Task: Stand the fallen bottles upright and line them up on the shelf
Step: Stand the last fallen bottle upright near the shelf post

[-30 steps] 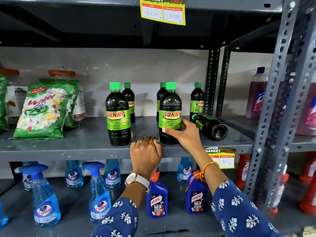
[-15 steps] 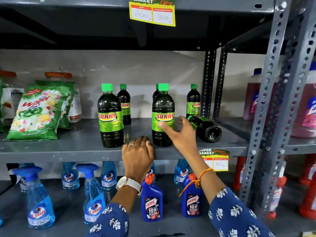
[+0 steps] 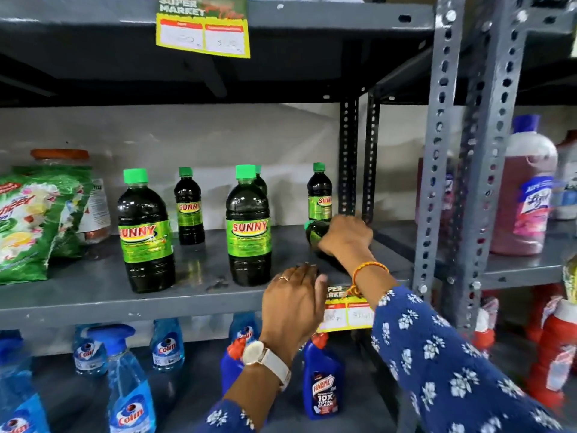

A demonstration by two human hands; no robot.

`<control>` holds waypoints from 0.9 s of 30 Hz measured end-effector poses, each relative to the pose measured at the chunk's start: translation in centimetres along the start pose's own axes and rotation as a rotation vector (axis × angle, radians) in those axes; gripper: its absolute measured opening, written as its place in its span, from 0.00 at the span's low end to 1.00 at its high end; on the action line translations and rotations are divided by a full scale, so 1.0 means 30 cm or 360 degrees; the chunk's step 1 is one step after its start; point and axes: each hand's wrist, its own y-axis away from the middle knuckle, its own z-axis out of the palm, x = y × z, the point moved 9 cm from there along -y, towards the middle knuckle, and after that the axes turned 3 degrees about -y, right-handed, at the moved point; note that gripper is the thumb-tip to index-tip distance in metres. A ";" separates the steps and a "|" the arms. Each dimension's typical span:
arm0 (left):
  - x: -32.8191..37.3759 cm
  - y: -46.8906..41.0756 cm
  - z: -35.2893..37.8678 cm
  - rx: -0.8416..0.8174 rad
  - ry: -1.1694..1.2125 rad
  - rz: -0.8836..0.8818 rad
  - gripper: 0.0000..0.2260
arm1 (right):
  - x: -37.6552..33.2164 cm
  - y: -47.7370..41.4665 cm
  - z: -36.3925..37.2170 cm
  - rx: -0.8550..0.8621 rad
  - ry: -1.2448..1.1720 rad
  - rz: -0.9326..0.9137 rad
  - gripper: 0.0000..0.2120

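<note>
Dark SUNNY bottles with green caps stand on the grey shelf (image 3: 93,292). Two large ones stand in front, a left bottle (image 3: 145,232) and a middle bottle (image 3: 249,228). Smaller ones stand behind: a back-left bottle (image 3: 188,207), one mostly hidden behind the middle bottle, and a back-right bottle (image 3: 319,195). A fallen bottle (image 3: 313,234) lies on its side at the shelf's right end. My right hand (image 3: 345,235) is closed over it and hides most of it. My left hand (image 3: 293,303) rests on the shelf's front edge, holding nothing.
Green detergent packets (image 3: 28,226) and a jar fill the shelf's left end. A perforated steel upright (image 3: 437,151) stands right of the fallen bottle, with pink bottles (image 3: 527,195) beyond. Blue spray bottles (image 3: 131,395) and Harpic bottles (image 3: 323,385) sit below. A price tag (image 3: 346,310) hangs on the edge.
My right hand left the middle upright bottle and moved right onto the fallen bottle. My left hand slid right along the shelf edge. The view shifted right and closer.
</note>
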 end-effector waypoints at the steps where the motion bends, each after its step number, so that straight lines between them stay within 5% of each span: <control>1: 0.001 0.002 0.007 -0.0008 -0.0019 -0.0003 0.18 | 0.021 -0.001 -0.008 0.0022 -0.0141 -0.0012 0.25; 5: 0.004 -0.002 -0.015 0.0090 -0.0064 -0.0065 0.17 | 0.094 0.001 -0.024 0.0156 -0.0934 -0.0160 0.26; 9: -0.004 -0.011 -0.052 0.0254 -0.0216 -0.0101 0.17 | 0.127 -0.013 0.051 -0.0001 -0.1375 -0.0239 0.27; 13: -0.002 -0.012 -0.041 0.0327 -0.0283 -0.0033 0.17 | 0.135 -0.028 0.071 -0.0113 -0.1509 -0.0247 0.28; 17: 0.004 -0.009 -0.055 0.0443 -0.0313 -0.0007 0.16 | 0.135 -0.038 0.083 -0.0152 -0.1523 -0.0214 0.43; 22: -0.013 -0.041 -0.045 0.0416 -0.0293 -0.0059 0.18 | 0.139 -0.069 0.082 -0.0217 -0.1568 -0.0183 0.32; 27: -0.022 -0.029 -0.030 0.0400 -0.0270 -0.0072 0.18 | 0.127 -0.056 0.068 -0.0182 -0.1632 -0.0173 0.34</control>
